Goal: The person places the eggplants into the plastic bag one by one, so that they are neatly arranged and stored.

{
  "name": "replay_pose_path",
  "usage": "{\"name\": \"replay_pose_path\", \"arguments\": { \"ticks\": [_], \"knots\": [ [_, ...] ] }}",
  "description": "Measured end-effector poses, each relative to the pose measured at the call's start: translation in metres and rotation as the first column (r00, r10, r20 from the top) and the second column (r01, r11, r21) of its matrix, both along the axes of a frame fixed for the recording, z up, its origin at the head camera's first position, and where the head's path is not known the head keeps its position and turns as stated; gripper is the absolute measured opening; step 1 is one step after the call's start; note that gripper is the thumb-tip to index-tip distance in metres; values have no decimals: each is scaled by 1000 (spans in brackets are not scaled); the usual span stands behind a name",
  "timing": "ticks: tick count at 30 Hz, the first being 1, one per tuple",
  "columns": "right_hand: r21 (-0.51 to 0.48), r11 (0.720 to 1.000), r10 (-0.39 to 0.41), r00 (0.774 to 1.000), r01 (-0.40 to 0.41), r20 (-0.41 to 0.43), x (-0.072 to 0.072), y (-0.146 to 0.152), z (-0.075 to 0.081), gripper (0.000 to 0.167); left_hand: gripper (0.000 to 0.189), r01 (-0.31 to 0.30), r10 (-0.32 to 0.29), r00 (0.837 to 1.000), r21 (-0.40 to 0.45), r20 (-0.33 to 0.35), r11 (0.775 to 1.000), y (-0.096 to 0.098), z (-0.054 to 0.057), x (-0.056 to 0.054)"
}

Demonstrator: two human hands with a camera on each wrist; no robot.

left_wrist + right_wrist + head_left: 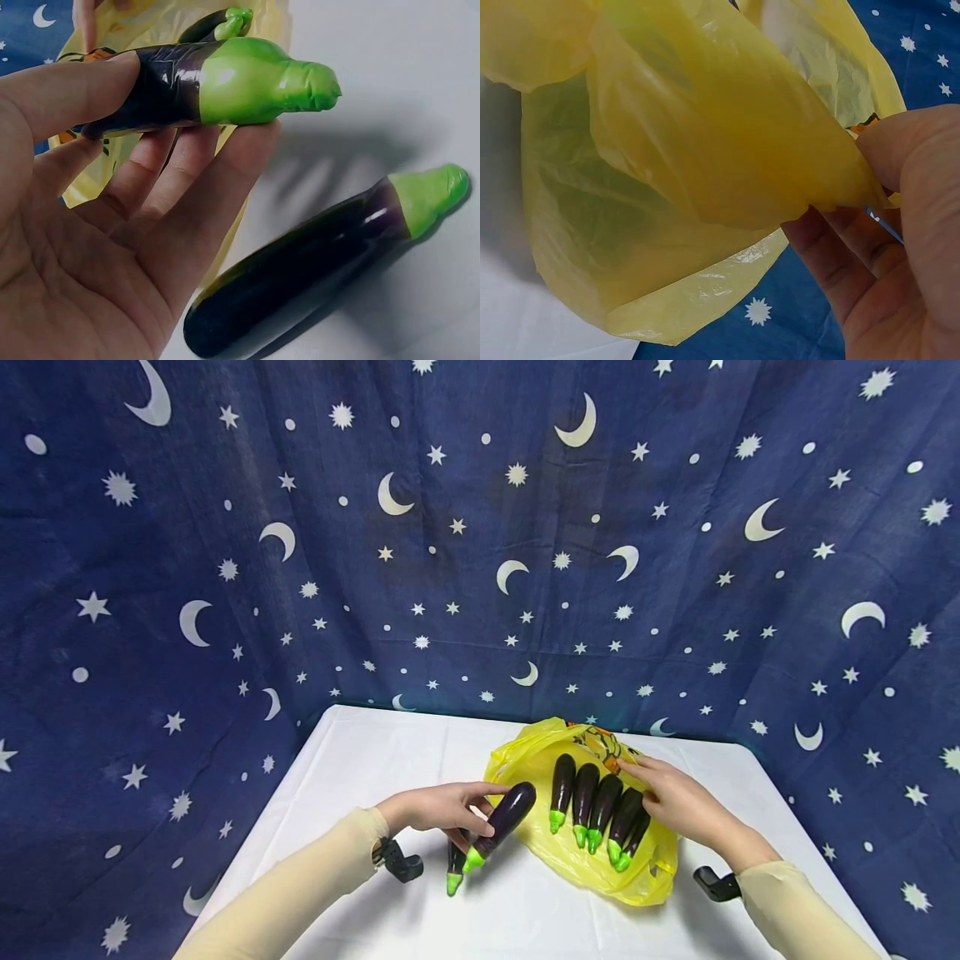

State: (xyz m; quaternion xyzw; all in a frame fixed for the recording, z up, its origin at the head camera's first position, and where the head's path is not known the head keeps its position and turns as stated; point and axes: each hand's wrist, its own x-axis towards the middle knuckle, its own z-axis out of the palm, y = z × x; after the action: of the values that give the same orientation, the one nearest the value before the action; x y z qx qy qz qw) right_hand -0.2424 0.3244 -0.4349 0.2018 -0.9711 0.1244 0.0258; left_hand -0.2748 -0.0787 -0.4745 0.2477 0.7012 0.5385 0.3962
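Note:
My left hand [448,807] grips a dark purple eggplant [511,812] with a green stem end, holding it above the table at the left side of a yellow plastic bag [555,860]. In the left wrist view the thumb and fingers close round this eggplant [161,86]. Below it a second eggplant [315,262] lies on the white cloth. Several more eggplants [603,807] lie side by side in the bag, green ends toward me. With thumb and fingers, my right hand [678,797] pinches the bag's rim at the right; the bag [705,150] hangs from that pinch.
A white-covered table [375,760] carries everything. Behind it and at the sides hangs a dark blue curtain [450,568] with white moons and stars. Each wrist wears a black device, one at the left wrist [401,862] and one at the right wrist [716,885].

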Motion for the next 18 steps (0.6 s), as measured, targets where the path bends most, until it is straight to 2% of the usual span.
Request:
{"name": "replay_pose_path", "arguments": {
  "ticks": [10,18],
  "knots": [
    [4,1000,-17,999,17,36,1,-6,6,58,72,16,-16,1000,26,1,1000,14,-7,-2],
    [6,999,-33,999,33,3,0,-8,7,64,72,13,-13,1000,26,3,1000,23,-6,-2]
  ]
}}
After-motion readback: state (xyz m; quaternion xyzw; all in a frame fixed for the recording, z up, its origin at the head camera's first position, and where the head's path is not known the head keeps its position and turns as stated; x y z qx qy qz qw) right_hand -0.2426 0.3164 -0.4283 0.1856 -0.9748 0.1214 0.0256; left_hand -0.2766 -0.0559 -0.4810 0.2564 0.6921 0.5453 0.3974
